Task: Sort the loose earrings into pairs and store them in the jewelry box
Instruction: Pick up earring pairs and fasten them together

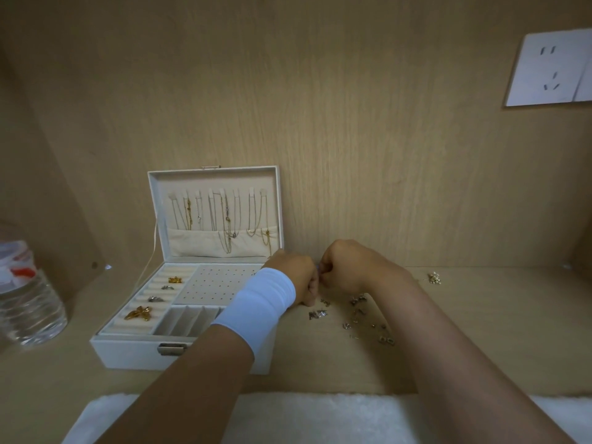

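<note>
Along near edge of table, fluffy white mat. Beyond it, loose earrings scattered right of centre. Just past them my left hand, white wristband, meets my right hand; each grip clamped on tiny piece between fingertips. Left of centre, jewelry box open, lid toward back edge.

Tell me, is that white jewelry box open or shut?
Open. The jewelry box has its lid standing upright, necklaces hanging inside it, and the ring rolls and perforated panel below lie exposed.
</note>
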{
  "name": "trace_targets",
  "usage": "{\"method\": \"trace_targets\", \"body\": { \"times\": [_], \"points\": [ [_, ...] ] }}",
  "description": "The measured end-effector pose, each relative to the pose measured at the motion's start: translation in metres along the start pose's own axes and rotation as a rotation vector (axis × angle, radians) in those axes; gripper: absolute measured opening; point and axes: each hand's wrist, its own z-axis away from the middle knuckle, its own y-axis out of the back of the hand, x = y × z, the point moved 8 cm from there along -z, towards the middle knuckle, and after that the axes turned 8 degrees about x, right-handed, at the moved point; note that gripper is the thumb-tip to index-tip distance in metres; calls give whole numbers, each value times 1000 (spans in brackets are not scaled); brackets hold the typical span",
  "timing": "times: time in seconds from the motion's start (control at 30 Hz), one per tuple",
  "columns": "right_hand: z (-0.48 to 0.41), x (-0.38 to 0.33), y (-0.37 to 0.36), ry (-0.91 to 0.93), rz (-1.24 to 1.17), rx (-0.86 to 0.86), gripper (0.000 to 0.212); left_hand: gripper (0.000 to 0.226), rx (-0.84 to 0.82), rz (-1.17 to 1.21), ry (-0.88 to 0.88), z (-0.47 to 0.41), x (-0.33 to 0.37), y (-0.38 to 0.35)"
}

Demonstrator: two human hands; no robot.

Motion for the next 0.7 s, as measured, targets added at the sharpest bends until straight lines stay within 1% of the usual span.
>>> {"method": "trace_targets", "body": {
  "times": [0.07, 0.17, 0.23, 0.3, 0.4, 0.53, 0.6, 0.7],
  "points": [
    [1, -3, 2, 14, -37, -3, 20, 7, 61, 54, 8, 5, -1, 12],
    [1, -11, 8, 48, -117, 14, 20, 9, 204, 236, 76, 26, -19, 48],
    [2, -21, 12, 74, -163, 23, 18, 4, 265, 369, 122, 46, -39, 70],
    [4, -36, 15, 106, -238, 43, 18, 4, 316, 519, 176, 70, -62, 82],
    [13, -69, 17, 190, -335, 36, 13, 8, 355, 629, 238, 102, -88, 78],
    [25, -106, 13, 292, -392, -25, 9, 13, 335, 748, 287, 131, -105, 53],
    [28, -116, 9, 310, -395, -59, 7, 14, 350, 788, 310, 141, -111, 43],
    [32, -124, 0, 309, -381, -91, 6, 14, 433, 844, 330, 149, -120, 35]
  ]
}}
